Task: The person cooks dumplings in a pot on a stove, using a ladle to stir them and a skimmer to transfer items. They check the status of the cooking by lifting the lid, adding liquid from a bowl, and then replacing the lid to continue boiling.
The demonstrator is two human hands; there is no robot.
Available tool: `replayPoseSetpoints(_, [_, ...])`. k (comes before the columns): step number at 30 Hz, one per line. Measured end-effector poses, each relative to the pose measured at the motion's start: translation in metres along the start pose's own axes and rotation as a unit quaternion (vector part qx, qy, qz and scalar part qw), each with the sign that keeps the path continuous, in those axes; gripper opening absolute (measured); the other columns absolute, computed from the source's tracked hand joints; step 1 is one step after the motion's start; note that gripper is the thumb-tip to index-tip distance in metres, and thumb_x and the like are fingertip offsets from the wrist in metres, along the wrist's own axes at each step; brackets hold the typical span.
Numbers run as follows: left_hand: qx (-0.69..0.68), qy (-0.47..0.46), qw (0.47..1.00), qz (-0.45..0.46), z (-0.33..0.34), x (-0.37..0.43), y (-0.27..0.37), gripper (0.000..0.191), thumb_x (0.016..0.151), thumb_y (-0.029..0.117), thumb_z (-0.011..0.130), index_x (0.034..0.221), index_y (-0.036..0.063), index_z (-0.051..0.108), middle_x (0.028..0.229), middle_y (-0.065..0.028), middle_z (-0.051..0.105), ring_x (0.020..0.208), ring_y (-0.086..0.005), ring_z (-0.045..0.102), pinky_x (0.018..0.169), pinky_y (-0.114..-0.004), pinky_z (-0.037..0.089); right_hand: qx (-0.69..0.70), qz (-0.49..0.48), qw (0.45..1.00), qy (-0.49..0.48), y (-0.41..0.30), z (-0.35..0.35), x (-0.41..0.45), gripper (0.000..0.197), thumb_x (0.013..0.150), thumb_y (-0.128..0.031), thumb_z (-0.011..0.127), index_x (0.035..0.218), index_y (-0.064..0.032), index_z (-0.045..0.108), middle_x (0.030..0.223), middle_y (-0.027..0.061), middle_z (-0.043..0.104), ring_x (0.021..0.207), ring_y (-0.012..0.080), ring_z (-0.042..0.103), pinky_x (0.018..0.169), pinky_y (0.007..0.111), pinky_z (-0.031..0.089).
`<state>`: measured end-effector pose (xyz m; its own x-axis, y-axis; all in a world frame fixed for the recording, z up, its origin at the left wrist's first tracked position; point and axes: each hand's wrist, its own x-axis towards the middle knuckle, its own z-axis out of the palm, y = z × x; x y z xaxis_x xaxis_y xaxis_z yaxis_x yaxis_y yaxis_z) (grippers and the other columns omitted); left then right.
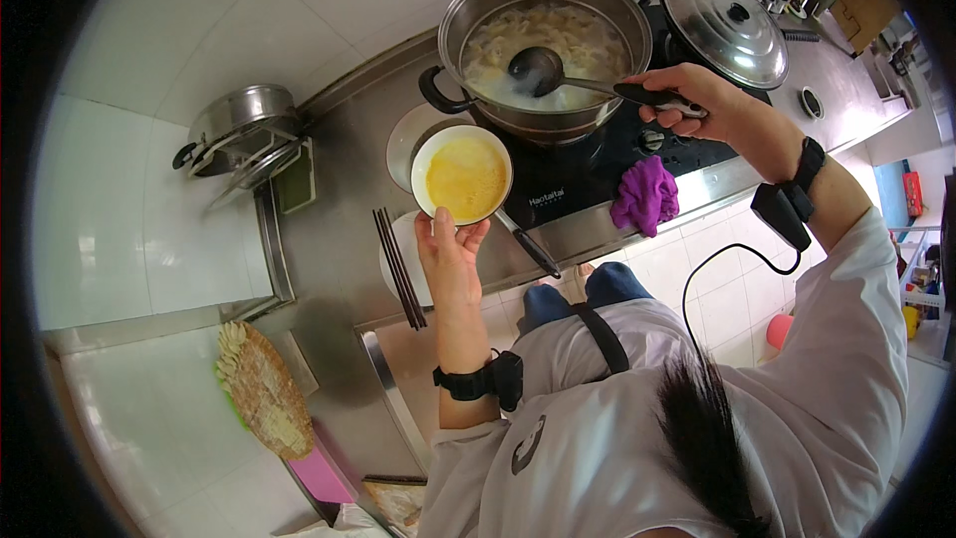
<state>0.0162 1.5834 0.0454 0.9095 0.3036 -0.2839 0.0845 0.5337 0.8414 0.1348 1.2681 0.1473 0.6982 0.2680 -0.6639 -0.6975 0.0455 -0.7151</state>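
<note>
My left hand (452, 254) holds a white bowl (420, 190) by its near rim, thumb on top. Yellow liquid that looks like beaten egg (464, 175) fills much of it. The bowl is just left of a large stainless-steel pot (549, 119) on the cooktop. My right hand (694, 104) grips the black handle of a ladle (539, 67). The ladle's head is over the pot's steaming contents; whether it touches the liquid is hard to tell. Pale pieces like dumplings (571, 22) crowd the cloudy broth.
A steel lid (717, 22) rests right of the pot. A purple cloth (647, 194) lies on the cooktop's (567, 183) front edge. Dark chopsticks (399, 269) cross a white plate (394, 280). A black-handled utensil (536, 250) overhangs the counter edge. Dumplings fringe a woven tray (272, 396).
</note>
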Motion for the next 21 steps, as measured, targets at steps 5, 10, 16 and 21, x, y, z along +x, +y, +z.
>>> replayPoseSetpoints(5, [-0.003,-0.018,1.0,-0.004,-0.002,0.0,-0.003,0.044,0.09,0.027,0.058,0.119,0.0057,0.033,0.112,-0.0147,0.053,0.09,-0.0238,0.061,0.078,-0.033,0.053,0.009,0.013,1.0,0.024,0.0,0.003,0.0,0.034,0.092,-0.015,0.041,0.123,-0.0018,0.046,0.078,0.0109,0.054,0.045,0.0068,0.039,0.031,0.017,0.028])
replayPoseSetpoints(10, [0.001,-0.024,1.0,-0.005,-0.001,0.0,-0.005,0.043,0.09,0.027,0.058,0.118,0.0061,0.033,0.112,-0.0144,0.054,0.09,-0.0242,0.061,0.078,-0.033,0.053,0.013,0.028,0.998,0.05,-0.001,0.005,0.002,0.035,0.091,-0.016,0.041,0.122,-0.0028,0.049,0.077,0.0112,0.053,0.044,0.0073,0.037,0.032,0.017,0.027])
replayPoseSetpoints(16, [0.0,-0.021,1.0,-0.011,0.002,-0.001,-0.004,0.041,0.09,0.027,0.058,0.118,0.0067,0.035,0.114,-0.014,0.053,0.092,-0.0239,0.061,0.078,-0.034,0.053,0.106,0.05,0.993,0.003,0.003,-0.005,0.003,0.035,0.092,-0.016,0.041,0.124,-0.003,0.046,0.077,0.011,0.054,0.044,0.0053,0.036,0.031,0.016,0.023])
replayPoseSetpoints(21, [0.002,-0.031,0.999,-0.008,0.005,-0.001,-0.004,0.038,0.09,0.028,0.057,0.116,0.0073,0.037,0.113,-0.0129,0.053,0.09,-0.022,0.061,0.078,-0.033,0.053,0.144,-0.001,0.988,-0.047,0.007,-0.004,-0.021,0.024,0.094,-0.014,0.04,0.114,-0.0017,0.042,0.076,0.0112,0.052,0.043,0.0042,0.039,0.029,0.015,0.025])
